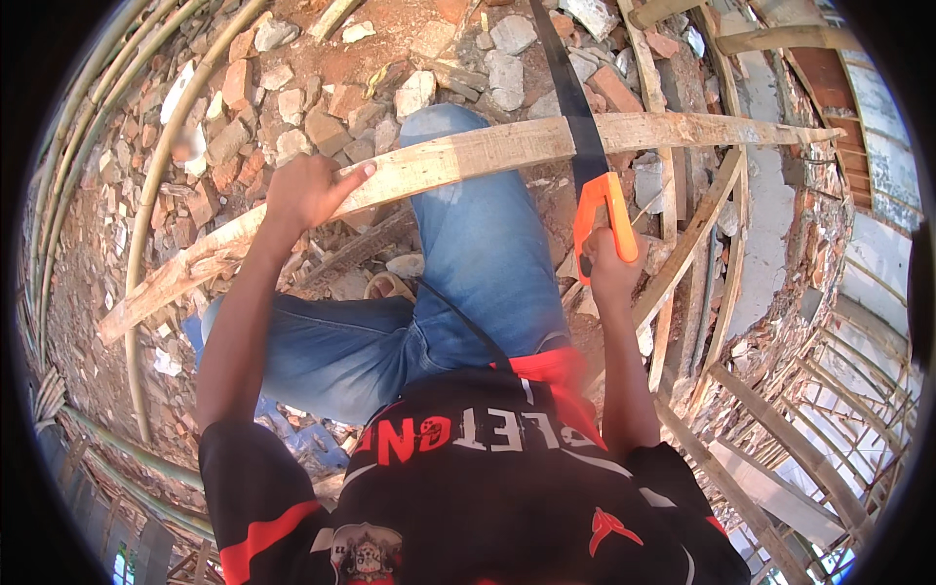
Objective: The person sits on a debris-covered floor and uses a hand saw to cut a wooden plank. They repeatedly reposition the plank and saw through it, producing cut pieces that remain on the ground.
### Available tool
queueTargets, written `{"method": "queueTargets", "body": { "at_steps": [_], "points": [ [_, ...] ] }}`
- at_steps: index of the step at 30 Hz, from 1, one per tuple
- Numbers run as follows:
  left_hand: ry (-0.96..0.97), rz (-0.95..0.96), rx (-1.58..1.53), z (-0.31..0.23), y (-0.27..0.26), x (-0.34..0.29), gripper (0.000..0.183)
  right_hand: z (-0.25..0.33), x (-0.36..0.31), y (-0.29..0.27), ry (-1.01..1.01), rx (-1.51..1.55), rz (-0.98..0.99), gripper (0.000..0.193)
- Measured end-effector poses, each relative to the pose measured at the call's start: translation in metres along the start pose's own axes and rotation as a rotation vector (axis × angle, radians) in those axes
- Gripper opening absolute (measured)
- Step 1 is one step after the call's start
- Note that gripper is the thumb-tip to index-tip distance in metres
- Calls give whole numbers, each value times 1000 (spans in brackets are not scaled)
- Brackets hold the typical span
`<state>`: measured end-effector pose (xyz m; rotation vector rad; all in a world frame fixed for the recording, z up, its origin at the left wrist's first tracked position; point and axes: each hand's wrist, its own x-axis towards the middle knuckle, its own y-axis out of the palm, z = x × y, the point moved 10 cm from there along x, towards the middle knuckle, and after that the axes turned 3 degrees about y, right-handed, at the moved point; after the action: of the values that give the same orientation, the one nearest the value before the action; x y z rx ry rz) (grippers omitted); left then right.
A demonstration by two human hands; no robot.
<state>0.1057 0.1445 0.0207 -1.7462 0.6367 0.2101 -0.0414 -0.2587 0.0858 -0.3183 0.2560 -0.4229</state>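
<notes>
Left hand point(304, 192): the fingers are curled over the far edge of the board point(468, 161), the thumb lying along its upper face and pointing right. Right hand point(616, 261): the fingers are closed around the orange handle point(623, 224) of the saw; the handle hides part of them. Both hands are bare.

The board runs left to right across the jeans-covered right leg point(487, 244), just short of the knee. The blade point(583, 132) crosses it right of the leg and points away from the body. The depth of any cut cannot be told.

Hazard 1: the left hand is well apart from the blade, so a slip there is less likely to reach the fingers. The leg lies closer; a blade jumping from its line could strike it.

Hazard 2: the board appears supported by leg and hand only. If that grip loosens, the board may roll or twist and bind the blade.

Hazard 3: the long right end passes above loose timber point(673, 283); whether it rests there is unclear. If unsupported, its weight may sag, pinch the blade or split the wood.

Hazard 4: broken bricks and stones point(322, 127) cover the ground beyond and to the left. Shifting rubble could upset the footing.
</notes>
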Motion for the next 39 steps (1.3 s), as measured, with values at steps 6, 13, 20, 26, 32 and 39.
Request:
{"method": "queueTargets", "body": {
  "at_steps": [6, 13, 20, 26, 32, 39],
  "points": [
    [38, -69, -28, 11, 1, -21, 91, 27, -100, -69, 150, -141, 69, 16],
    [23, -15, -37, 11, 10, -20, 94, -4, -65, -42, 178, -87, 86, 15],
    [-8, 1, 1, 8, 3, -17, 94, 18, -86, -48, 144, -210, 74, 14],
    [-36, 2, -156, 21, 9, -36, 92, 25, -110, -73, 255, -133, 62, 12],
    [-29, 16, -93, -4, 15, -24, 94, 17, -21, -8, 83, -60, -32, 15],
    [-36, 2, -91, 11, -2, -21, 89, 25, -122, -83, 81, -183, 18, 15]
  ]
}}
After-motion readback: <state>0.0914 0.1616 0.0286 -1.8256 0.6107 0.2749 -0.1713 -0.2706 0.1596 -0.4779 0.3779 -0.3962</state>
